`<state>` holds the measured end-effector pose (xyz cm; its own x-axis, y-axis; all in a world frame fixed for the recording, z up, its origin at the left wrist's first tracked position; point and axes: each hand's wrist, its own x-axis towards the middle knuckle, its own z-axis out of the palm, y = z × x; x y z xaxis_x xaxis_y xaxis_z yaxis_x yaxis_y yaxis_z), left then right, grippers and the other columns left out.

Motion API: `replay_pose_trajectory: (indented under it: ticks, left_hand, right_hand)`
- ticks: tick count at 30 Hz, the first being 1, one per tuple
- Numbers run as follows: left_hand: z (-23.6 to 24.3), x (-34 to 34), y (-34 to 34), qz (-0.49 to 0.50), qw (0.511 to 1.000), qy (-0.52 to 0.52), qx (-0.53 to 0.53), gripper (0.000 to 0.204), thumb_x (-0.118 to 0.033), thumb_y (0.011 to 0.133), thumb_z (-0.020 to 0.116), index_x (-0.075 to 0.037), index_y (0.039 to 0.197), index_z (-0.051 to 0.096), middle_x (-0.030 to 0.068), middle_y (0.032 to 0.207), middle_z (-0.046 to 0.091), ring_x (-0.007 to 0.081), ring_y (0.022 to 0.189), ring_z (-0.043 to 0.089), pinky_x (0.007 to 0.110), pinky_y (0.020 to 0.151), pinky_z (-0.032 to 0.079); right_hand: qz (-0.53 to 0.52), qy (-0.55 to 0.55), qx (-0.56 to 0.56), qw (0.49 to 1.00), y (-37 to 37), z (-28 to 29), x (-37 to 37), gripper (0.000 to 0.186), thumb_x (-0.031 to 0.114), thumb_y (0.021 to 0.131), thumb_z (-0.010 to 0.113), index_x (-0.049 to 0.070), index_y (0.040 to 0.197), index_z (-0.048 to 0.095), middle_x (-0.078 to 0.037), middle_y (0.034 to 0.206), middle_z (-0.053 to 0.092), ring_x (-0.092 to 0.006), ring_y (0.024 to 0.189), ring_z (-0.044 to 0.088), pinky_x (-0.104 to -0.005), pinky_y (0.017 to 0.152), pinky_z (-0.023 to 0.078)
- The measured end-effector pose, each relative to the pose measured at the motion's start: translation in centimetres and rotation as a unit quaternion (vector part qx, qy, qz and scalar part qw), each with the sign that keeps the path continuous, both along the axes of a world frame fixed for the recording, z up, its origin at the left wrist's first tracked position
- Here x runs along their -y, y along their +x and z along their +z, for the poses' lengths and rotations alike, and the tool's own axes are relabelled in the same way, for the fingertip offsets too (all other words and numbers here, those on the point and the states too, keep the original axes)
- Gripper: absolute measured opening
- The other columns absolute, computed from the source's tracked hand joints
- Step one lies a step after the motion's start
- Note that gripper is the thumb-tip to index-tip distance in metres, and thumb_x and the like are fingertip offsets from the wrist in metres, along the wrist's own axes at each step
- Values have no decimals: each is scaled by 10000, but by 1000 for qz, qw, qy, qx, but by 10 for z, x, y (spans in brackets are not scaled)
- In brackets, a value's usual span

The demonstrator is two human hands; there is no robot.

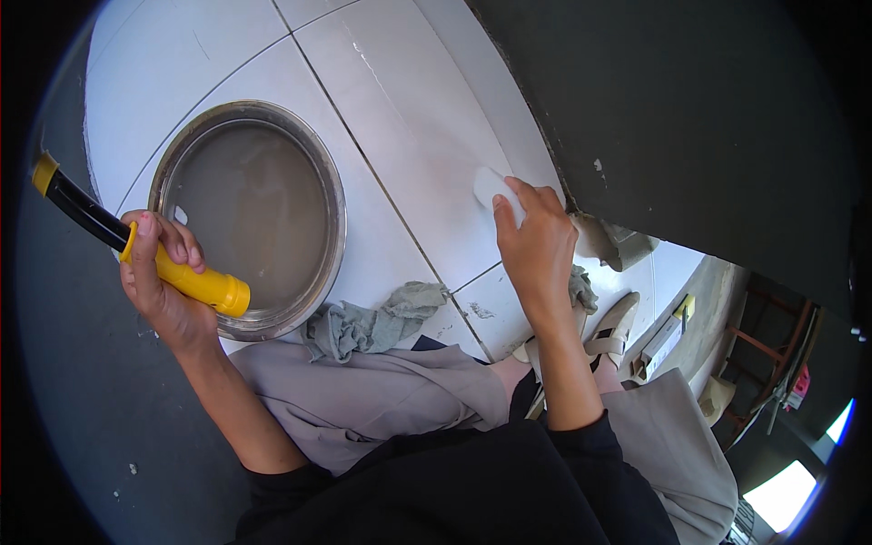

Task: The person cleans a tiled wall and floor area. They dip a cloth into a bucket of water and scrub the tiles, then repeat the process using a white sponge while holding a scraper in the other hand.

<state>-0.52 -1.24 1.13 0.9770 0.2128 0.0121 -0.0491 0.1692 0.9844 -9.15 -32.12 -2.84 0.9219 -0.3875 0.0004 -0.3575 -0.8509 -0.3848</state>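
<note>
My left hand (168, 282) is wrapped round the yellow grip (213, 289) of a long tool with a black shaft (86, 208) and a yellow far end, held over the left rim of a round steel basin (336, 218) of murky water. My right hand (536, 245) grips a white pad or block (489, 189) against the white tiles (400, 127), near the foot of a dark panel. A crumpled grey-green cloth (372, 322) lies beside the basin, with another grey cloth (581, 289) right of my right wrist.
The dark panel (681, 127) fills the upper right, with a dark surface (91, 400) at left. My legs (363, 391) and sandalled feet (618, 322) are below. At right are a flat light item (661, 345), a brown metal frame (763, 341) and bright openings (779, 495).
</note>
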Motion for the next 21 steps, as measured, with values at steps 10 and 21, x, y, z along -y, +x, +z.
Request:
replay_pose_trajectory:
  ticks: [10,21]
  left_hand:
    - [2,-1,0,14,1000,-1,1,161,-213,913,607,-89,864,517,15,574,456,88,499,483,185,477,415]
    - [2,-1,2,-20,1000,-11,1,176,-227,924,595,-79,880,510,11,615,440,75,544,475,178,491,417]
  right_hand:
    - [56,-54,31,996,40,-6,-3,237,194,825,641,44,1005,673,-160,847,621,-338,760,642,-419,681,519]
    - [54,-23,14,998,129,-6,4,246,227,832,614,31,969,668,-161,863,623,-342,790,642,-447,693,513]
